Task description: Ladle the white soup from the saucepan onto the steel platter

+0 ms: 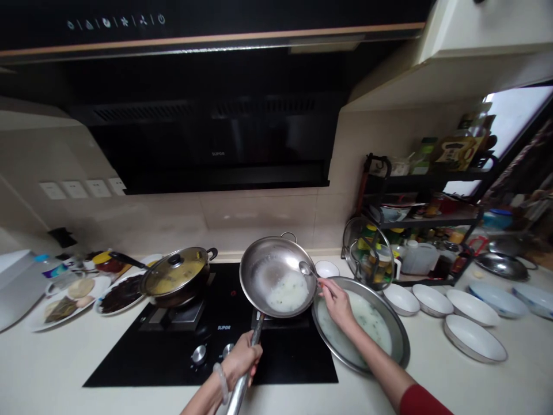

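My left hand (242,358) is wrapped round the long metal handle of a steel wok (263,265). The wok is tilted over the right burner, and a pale, whitish soup with green bits (288,293) has pooled at its lower right. In my right hand (337,302) is a metal spoon (305,267), its bowl at the wok's right inner side. Below my right forearm stands a wide metal basin (401,346) holding similar whitish soup, close against the wok's right edge.
A lidded pan (177,271) sits on the left burner of the black stove (173,363). Plates of food (123,294) lie further left. Several white bowls (475,337) stand on the right counter, before a black spice rack (432,222). A glass lid (367,253) leans there. The range hood (216,138) hangs above.
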The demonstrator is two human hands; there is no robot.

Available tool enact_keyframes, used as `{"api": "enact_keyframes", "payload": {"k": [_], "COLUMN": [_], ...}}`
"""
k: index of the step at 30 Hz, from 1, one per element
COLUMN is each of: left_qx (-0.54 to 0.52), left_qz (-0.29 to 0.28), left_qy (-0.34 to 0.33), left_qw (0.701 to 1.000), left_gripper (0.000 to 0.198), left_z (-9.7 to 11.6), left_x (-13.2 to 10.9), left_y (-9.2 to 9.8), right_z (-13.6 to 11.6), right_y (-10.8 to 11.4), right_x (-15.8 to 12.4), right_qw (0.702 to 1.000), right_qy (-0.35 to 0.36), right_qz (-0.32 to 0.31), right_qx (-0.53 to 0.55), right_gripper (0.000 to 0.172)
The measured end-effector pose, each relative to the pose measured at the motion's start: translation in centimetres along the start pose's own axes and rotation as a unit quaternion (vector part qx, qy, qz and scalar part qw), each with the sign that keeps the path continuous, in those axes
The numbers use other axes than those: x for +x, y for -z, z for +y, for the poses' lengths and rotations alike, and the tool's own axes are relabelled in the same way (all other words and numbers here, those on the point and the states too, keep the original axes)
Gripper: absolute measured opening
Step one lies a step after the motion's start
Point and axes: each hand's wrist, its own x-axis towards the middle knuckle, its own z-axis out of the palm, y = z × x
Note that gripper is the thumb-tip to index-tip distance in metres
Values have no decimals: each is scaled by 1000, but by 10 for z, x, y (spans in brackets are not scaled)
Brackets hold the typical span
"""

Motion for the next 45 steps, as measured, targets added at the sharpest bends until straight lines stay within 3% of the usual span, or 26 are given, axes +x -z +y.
{"api": "enact_keyframes", "payload": {"k": [3, 8, 13, 16, 19, 21, 24, 28, 30, 32, 34, 37, 40, 45], "left_qx": [54, 74, 89, 93, 96, 93, 92, 97, 98, 96, 96, 100, 100, 88], "left_qz": [79, 81, 87, 90, 89, 86, 87, 92, 91, 87, 84, 83, 85, 80], "left_qy": [-8, -16, -20, -13, -12, -17, -19, -16, -15, -14, -15, -17, -20, -18], "left_qw": [995, 994, 992, 991, 991, 992, 992, 991, 991, 991, 992, 991, 991, 993], "left_gripper": [16, 16, 16, 15, 16, 16, 17, 15, 15, 16, 16, 17, 17, 17], "left_z": [4, 1, 0, 2, 2, 1, 0, 0, 1, 1, 2, 4, 6, 8], "left_x": [-4, -4, -3, -3, -2, -1, 0, -2, -3, -4, -5, -7, -9, -10], "left_y": [-5, -8, -6, -7, -7, -6, -6, -6, -7, -8, -8, -8, -9, -11], "right_z": [7, 17, 13, 0, -20, -35, -53, -62, -57, -45, -29, -6, 7, 7], "right_y": [-7, -28, -67, -92, -101, -92, -58, -4, 15, 26, 30, 27, 22, 15], "right_x": [15, 40, 61, 64, 52, 38, 17, 3, 2, 2, 0, -6, -14, -24], "right_qw": [998, 993, 993, 991, 981, 960, 925, 909, 928, 959, 985, 998, 999, 999], "right_qy": [44, 83, 88, 107, 142, 188, 223, 199, 169, 123, 64, 2, -9, -32], "right_qz": [-14, -16, -21, -55, -122, -200, -299, -355, -317, -238, -156, -68, -36, -40], "right_qx": [-41, -87, -75, -59, -45, -55, -65, -85, -97, -87, -48, 3, 10, 4], "right_gripper": [33, 33, 36, 35, 33, 33, 32, 32, 30, 29, 30, 30, 28, 27]}}
